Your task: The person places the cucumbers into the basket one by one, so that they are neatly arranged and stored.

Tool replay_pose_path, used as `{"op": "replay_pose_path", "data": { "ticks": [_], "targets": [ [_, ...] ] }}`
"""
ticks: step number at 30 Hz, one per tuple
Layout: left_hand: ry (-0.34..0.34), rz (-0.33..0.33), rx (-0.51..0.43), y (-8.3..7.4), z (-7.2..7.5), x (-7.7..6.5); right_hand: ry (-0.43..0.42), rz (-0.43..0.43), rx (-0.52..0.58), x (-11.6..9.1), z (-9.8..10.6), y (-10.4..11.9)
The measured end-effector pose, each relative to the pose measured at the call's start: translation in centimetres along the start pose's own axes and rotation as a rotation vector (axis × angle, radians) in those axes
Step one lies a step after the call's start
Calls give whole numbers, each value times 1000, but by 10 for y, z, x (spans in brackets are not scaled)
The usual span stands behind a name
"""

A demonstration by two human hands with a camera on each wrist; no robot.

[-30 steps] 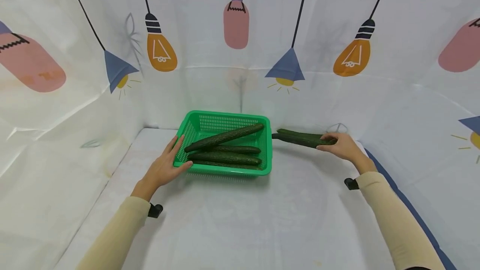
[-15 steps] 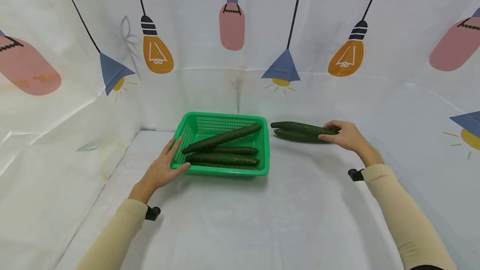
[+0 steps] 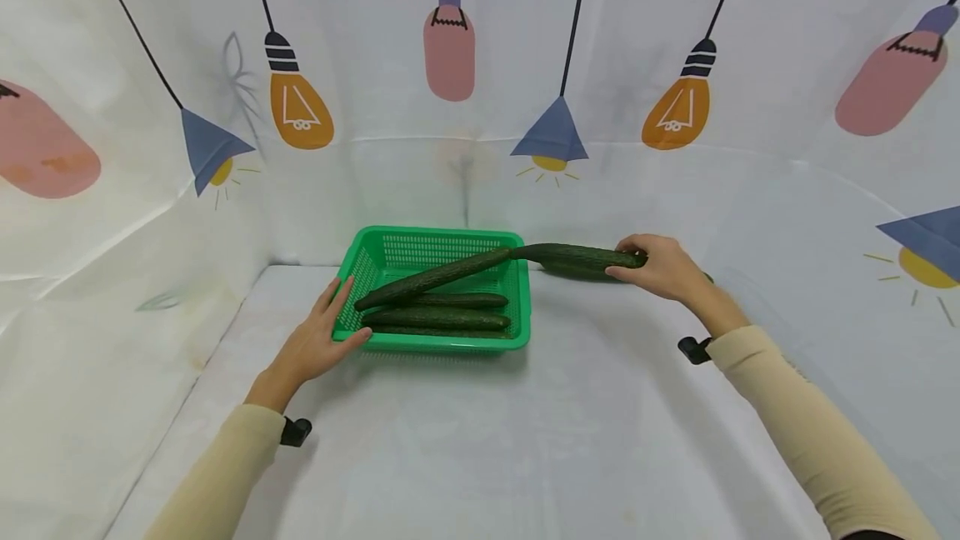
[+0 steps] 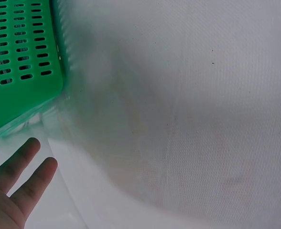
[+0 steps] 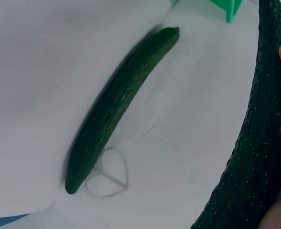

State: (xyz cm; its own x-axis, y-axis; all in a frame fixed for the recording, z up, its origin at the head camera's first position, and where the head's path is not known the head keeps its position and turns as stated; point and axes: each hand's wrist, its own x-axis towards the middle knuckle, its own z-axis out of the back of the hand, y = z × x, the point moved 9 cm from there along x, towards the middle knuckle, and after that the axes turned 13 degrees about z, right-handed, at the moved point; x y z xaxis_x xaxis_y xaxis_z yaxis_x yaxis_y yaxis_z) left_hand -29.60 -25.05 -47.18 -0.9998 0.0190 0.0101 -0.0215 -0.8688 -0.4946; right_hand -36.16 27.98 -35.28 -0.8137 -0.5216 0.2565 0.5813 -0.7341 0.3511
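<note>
A green plastic basket [image 3: 442,342] with slotted walls holds several dark green cucumbers [image 3: 438,319]. My left hand [image 3: 307,348] rests at the basket's left side, fingers fairly straight and spread, thumb by the front rim. In the left wrist view two fingertips [image 4: 37,183] show below the basket's wall [image 4: 21,102]. To the right of the basket, my right hand [image 3: 660,267] grips one end of a cucumber [image 3: 566,254], raised above the table. Its far tip reaches the basket's right rim. Behind and below it, another cucumber [image 5: 124,107] lies on the white surface.
A white cloth covers the table [image 3: 465,440]. White sheeting printed with hanging lamps [image 3: 551,136] rises close behind the basket and along both sides.
My right hand has lifted one cucumber off the table and carried it left to the basket's right rim. The other cucumber stays behind. My left hand keeps its place at the basket.
</note>
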Motion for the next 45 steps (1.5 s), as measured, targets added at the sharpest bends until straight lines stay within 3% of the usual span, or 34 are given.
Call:
{"op": "replay_pose_path", "data": {
  "ticks": [8, 17, 26, 37, 45],
  "targets": [
    [13, -6, 9, -3, -2, 1, -3, 41, 4, 9, -11, 18],
    [16, -11, 12, 0, -1, 3, -2, 89, 96, 37, -37, 48],
    [21, -6, 11, 1, -1, 4, 58, 156, 171, 63, -68, 85],
    [19, 5, -2, 4, 0, 3, 121, 221, 124, 94, -92, 129],
    [22, 4, -5, 3, 1, 2, 187, 206, 163, 115, -110, 140]
  ]
}}
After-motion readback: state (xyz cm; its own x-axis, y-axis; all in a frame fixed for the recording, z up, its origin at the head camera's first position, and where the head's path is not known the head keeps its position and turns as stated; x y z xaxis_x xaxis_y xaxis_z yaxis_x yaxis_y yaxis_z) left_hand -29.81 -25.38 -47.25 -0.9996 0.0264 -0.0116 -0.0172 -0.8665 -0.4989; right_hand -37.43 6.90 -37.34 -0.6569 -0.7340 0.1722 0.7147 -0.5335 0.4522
